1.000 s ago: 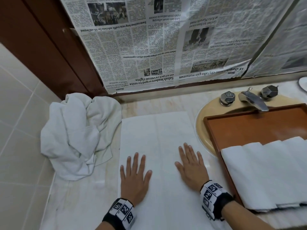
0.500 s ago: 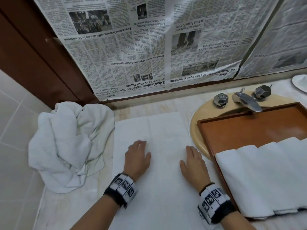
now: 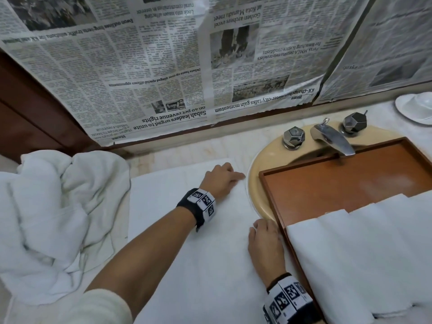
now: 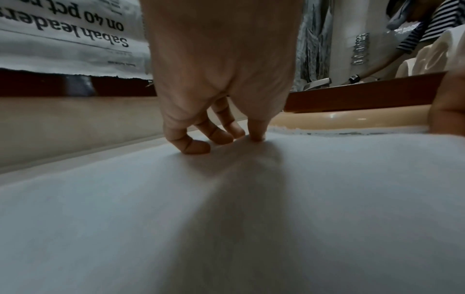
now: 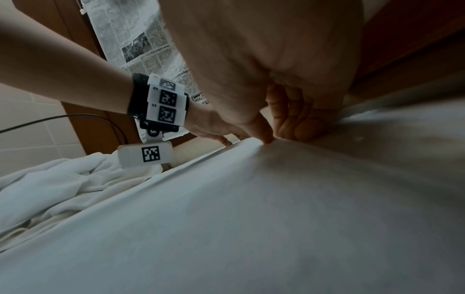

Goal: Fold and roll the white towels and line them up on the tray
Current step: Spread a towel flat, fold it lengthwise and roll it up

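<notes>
From my head, I see the flat towel [image 3: 187, 242] spread on the table [image 3: 163, 157] in front of me, between the heap of towels [image 3: 53, 218] on my left and the sink [image 3: 259, 190] on my right. My left hand [image 3: 221, 181] reaches across to the towel's far right corner, fingers bent down onto the cloth. My right hand [image 3: 265, 246] sits on the towel's right edge, just beside the tray [image 3: 327, 183], fingers curled at the hem. The tray lies over the sink, and folded towels [image 3: 364, 249] lie side by side across its near part. Newspaper [image 3: 163, 66] covers the wall behind, with the tap [image 3: 332, 141] below it.

From my left wrist, my left hand [image 4: 221, 79] presses its fingertips [image 4: 196, 146] into the towel [image 4: 226, 218] near its far edge; the thumb tip touches the cloth too. Whether any cloth is pinched, I cannot tell. The tray's side [image 4: 365, 95] runs just behind.

From my right wrist, my right hand [image 5: 276, 79] has its thumb on top of the towel's [image 5: 251, 218] edge and its fingers [image 5: 302, 127] curled beneath, pinching it. My left arm crosses beyond, with the heap [image 5: 62, 179] below it.
</notes>
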A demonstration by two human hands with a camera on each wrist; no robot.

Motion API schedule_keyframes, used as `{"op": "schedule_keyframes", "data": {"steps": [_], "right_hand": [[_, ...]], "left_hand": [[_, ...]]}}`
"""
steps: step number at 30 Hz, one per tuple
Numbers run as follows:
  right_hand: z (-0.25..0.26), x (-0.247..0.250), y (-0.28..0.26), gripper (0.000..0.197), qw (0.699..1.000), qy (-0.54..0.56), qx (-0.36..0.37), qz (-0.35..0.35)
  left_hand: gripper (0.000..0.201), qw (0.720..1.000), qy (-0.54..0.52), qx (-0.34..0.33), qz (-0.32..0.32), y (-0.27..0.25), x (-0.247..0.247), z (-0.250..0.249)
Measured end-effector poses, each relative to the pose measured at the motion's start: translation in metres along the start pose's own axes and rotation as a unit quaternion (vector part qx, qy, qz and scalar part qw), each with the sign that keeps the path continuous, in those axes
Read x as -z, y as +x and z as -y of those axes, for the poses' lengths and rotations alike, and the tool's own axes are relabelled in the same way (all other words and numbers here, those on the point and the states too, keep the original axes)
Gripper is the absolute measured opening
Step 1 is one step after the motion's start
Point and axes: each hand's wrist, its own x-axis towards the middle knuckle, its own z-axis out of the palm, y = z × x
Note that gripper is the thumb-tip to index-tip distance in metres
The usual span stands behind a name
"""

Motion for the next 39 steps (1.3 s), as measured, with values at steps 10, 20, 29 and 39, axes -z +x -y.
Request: {"op": "schedule_keyframes", "data": {"steps": [10, 20, 29, 39], "right_hand": [[0.006, 0.017, 0.012, 0.007, 0.984, 0.130, -0.089, 0.085], [0.009, 0.038, 0.011, 0.011, 0.971, 0.215, -0.102, 0.006], [0.037, 0.061, -0.002, 0.016, 0.987, 0.159, -0.036, 0.006], [0.184, 0.032, -0.042, 0.014, 0.970, 0.160, 0.128, 0.133]], "left_hand": [[0.020, 0.998, -0.057, 0.023, 0.011, 0.005, 0.009, 0.000], [0.019, 0.989, -0.110, 0.060, -0.077, 0.012, -0.003, -0.004], [0.016, 0.947, -0.231, 0.052, -0.216, -0.031, 0.012, 0.001], [0.012, 0.910, -0.253, 0.128, -0.301, -0.170, 0.067, 0.105]]}}
